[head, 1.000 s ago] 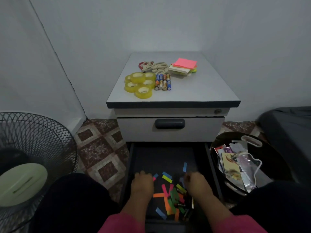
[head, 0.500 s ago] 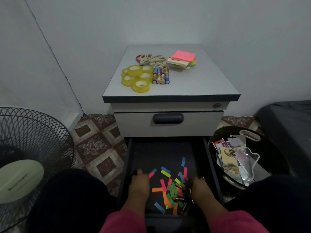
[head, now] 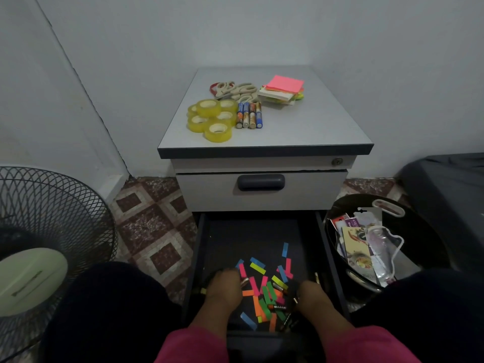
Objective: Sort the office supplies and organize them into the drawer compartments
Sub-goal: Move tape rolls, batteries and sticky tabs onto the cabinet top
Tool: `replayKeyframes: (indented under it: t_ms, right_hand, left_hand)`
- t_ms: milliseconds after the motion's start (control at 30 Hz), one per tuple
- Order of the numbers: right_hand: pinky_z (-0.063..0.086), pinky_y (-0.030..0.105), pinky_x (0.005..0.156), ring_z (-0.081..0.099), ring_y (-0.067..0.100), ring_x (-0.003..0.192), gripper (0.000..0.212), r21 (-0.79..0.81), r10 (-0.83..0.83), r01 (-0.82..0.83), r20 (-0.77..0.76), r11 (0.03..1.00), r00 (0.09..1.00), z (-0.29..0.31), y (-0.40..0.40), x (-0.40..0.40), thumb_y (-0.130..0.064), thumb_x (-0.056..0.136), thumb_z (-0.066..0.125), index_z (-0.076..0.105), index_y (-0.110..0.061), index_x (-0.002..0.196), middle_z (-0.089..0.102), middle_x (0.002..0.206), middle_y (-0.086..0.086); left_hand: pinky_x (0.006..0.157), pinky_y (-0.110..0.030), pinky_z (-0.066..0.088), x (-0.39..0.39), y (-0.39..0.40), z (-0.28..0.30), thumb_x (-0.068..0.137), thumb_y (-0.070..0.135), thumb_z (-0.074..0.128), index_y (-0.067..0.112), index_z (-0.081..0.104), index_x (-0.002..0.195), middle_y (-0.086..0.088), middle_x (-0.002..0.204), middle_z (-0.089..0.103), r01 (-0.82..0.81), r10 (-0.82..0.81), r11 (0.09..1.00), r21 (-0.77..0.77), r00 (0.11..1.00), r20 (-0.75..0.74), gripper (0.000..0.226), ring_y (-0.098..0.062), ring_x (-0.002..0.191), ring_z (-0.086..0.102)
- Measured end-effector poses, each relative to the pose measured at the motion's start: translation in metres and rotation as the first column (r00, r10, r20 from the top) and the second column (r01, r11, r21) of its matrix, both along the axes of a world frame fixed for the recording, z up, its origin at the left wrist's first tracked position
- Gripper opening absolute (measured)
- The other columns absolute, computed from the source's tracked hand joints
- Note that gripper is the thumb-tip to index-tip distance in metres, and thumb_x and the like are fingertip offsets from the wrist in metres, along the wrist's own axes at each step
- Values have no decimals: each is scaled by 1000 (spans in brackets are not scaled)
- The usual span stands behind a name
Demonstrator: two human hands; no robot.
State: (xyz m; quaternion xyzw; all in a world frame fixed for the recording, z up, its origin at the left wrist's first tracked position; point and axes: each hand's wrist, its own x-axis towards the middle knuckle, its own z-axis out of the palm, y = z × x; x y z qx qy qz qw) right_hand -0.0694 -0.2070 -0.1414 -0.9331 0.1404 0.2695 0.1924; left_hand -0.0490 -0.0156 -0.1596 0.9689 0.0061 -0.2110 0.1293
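Fingers of the left hand [head: 223, 286] curled down inside the open bottom drawer [head: 201, 247], tips hidden in the dark, impossible to tell whether grasping anything. Fingers of the right hand [head: 313, 297] likewise bent down near the drawer's right wall, grasp unclear. Between both hands, scattered coloured paper strips [head: 264, 292] and a few loose batteries [head: 279, 307] on the drawer floor. On the cabinet's top surface [head: 314, 127]: yellow tape rolls [head: 212, 117] clustered at left, a row of batteries [head: 248, 115] just beside them, scissors [head: 235, 90] behind, sticky notes [head: 282, 90] stacked at right. Beside the drawer at right, a black bin [head: 419, 231] holding packaging. At far left, a fan [head: 47, 231].
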Motion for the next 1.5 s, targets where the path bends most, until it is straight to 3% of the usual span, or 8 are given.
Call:
replayKeyframes:
  t_ms: [133, 300, 500, 767, 933, 1100, 1367, 1500]
  right_hand:
    - [43, 24, 90, 55, 24, 118, 33, 9, -1, 1, 13, 1000, 1000, 3, 0, 0, -12, 94, 53, 55, -5, 126, 57, 128, 13]
    - [42, 20, 80, 58, 23, 114, 30, 15, -40, 40, 15, 999, 999, 0, -3, 3, -12, 93, 55, 58, -5, 122, 60, 123, 12]
    - [43, 20, 71, 64, 21, 102, 20, 17, -56, 56, 4, 998, 998, -8, -3, 6, -8, 88, 58, 67, -3, 106, 67, 110, 10]
    - [49, 27, 83, 62, 23, 104, 22, 7, -73, 72, 13, 997, 997, -16, -4, 6, -9, 89, 56, 64, -7, 110, 65, 112, 10]
    - [48, 34, 93, 57, 27, 116, 38, -17, -175, 177, 89, 984, 981, -16, -5, 6, -5, 92, 50, 42, -2, 128, 58, 125, 15]
    - [47, 32, 93, 56, 28, 118, 34, -37, -234, 236, 63, 971, 970, -20, -8, 8, -4, 93, 48, 45, 2, 126, 57, 127, 16]
    - [50, 26, 83, 62, 22, 103, 22, 52, -162, 161, 30, 986, 986, -25, -12, 10, -13, 92, 55, 64, -5, 111, 64, 113, 10]
    - [49, 20, 82, 58, 11, 93, 24, 261, -74, 54, 64, 964, 995, -29, -5, 12, -8, 87, 65, 68, -10, 111, 64, 109, 5]
  left_hand:
    - [80, -33, 50, -4, -16, -1, 90, 15, 54, 16, 57, 111, -5, 107, 63, 103, -102, 991, -85, 995, 9, 21, -21, 97, 59]
    - [77, -33, 45, -9, -19, -6, 91, 9, 51, 15, 55, 108, -7, 107, 61, 186, -187, 982, -36, 982, -20, 18, -22, 98, 58]
    - [84, -36, 49, -8, -16, -5, 90, 9, 52, 14, 54, 111, -7, 110, 61, 214, -214, 977, -10, 977, -17, 22, -24, 101, 58]
    - [85, -34, 48, -11, -20, -6, 91, 11, 53, 14, 54, 116, -7, 114, 59, 263, -268, 959, -102, 962, -44, 25, -22, 103, 56]
    - [89, -36, 49, -11, -23, -6, 91, 12, 54, 13, 56, 117, -8, 115, 57, 307, -313, 946, -107, 949, -45, 26, -22, 105, 55]
    - [89, -36, 49, -11, -19, -9, 91, 11, 54, 14, 56, 116, -7, 114, 58, 307, -313, 945, -111, 949, -40, 25, -22, 102, 55]
    - [85, -34, 48, -8, -19, -10, 91, 11, 52, 15, 55, 114, -6, 114, 57, 285, -292, 951, -121, 956, -42, 24, -21, 101, 55]
    - [84, -34, 47, -8, -18, -10, 91, 10, 52, 15, 55, 115, -6, 113, 58, 289, -293, 951, -113, 956, -26, 24, -22, 101, 56]
